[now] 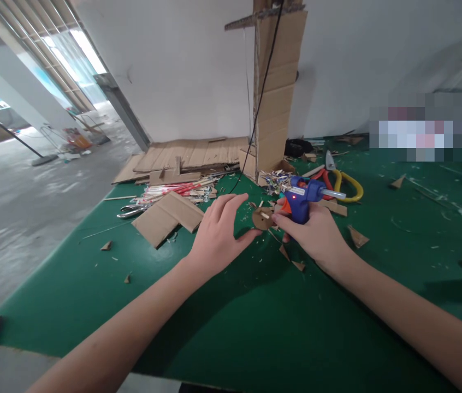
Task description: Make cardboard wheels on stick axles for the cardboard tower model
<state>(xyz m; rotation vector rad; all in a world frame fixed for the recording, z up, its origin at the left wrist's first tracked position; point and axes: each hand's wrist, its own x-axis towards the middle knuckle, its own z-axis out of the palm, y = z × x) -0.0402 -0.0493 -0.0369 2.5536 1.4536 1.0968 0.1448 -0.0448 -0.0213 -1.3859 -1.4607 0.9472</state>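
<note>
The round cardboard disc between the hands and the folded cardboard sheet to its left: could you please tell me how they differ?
The cardboard disc is small and round; the folded cardboard sheet is much larger, with straight edges. The disc is pinched between the left hand and the right hand, which also holds the blue glue gun; the sheet lies untouched on the green table. The disc bears light marks; the sheet looks plain. Both are brown cardboard.

View: a single head-worn camera, no second view to share with.
Position: above the near edge of the green-covered bench point(255, 327).
Direction: forward and down, tilted, so the bench edge runs slantwise.
Nearness: close; both forearms enter from the bottom, the hands sit mid-frame.
Far reach: white wall point(182, 60) and tall brown cardboard column point(274, 98) behind; grey floor point(13, 191) at left.
</note>
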